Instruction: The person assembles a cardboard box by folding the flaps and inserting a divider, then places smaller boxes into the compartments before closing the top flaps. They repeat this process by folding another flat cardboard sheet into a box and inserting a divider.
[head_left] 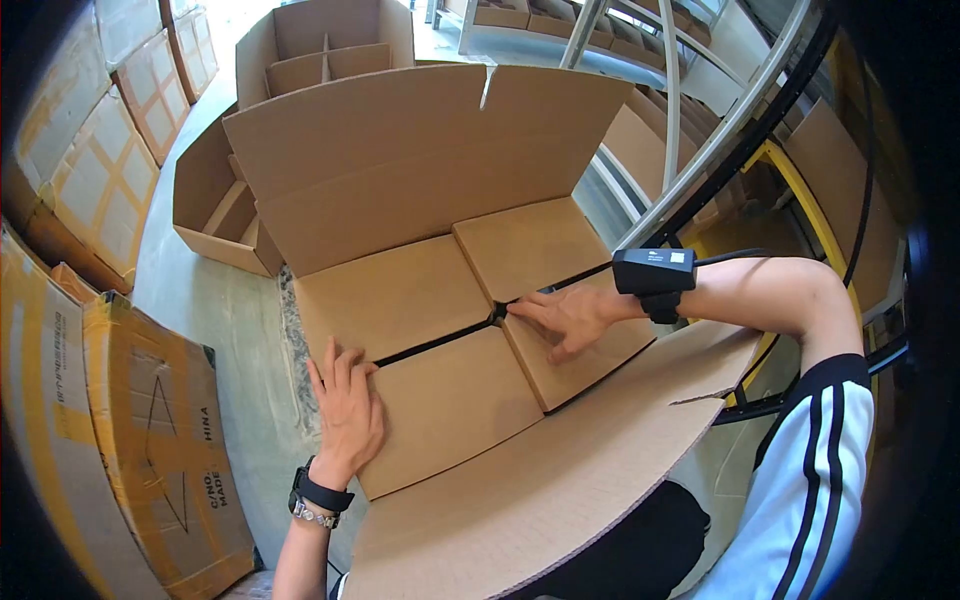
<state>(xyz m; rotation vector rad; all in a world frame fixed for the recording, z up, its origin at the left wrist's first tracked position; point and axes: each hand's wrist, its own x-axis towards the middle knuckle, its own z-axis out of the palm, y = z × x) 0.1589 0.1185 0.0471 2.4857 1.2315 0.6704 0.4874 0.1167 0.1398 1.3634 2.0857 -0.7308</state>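
A large brown cardboard box (400,170) lies open in front of me, its inner flaps folded down flat and its long outer flaps standing out toward and away from me. My left hand (347,405) presses flat on the left edge of the near inner flap (450,400). My right hand (565,318) lies flat with fingers spread on the right inner flap, fingertips at the middle gap where the flaps meet. A black device (655,272) is strapped at my right wrist; a watch (315,498) is on my left.
Open cardboard boxes (215,215) with dividers sit on the concrete floor beyond. Taped cartons (110,180) stack along the left wall, one (165,450) close by my left arm. A metal conveyor frame with yellow rails (790,180) runs on the right.
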